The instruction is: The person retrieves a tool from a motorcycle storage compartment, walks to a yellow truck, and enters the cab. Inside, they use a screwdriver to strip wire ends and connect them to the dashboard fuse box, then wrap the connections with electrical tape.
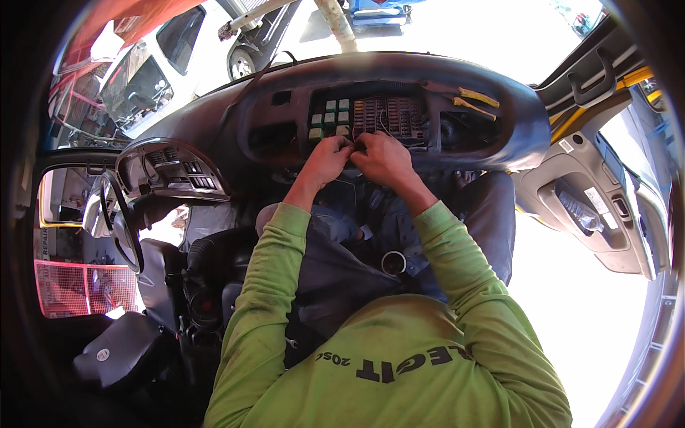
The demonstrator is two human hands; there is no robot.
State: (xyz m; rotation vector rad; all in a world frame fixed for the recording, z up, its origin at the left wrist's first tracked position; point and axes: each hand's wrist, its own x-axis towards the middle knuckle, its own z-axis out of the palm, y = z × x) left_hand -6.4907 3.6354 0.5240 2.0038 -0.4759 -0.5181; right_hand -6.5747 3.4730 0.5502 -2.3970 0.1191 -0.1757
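Note:
In the dashboard ahead of me lies an uncovered fuse box (391, 117), packed with rows of small fuses. On its left side stand several pale green relays (330, 118). My left hand (327, 162) is at the box's lower edge, just below the relays, its fingers closed in a pinch. Close beside it, fingertips almost meeting, my right hand (385, 162) is also closed, with the fingers curled. Whatever sits between the fingertips is too small and too covered to make out. A thin pale wire loops over the fuses above my right hand.
Yellow-handled pliers (477, 97) rest on the dashboard right of the fuse box. Farther left are the instrument cluster (171, 169) and steering wheel (120, 222). A door (586, 203) hangs open on the right. Near my lap is a round cup-like object (393, 263).

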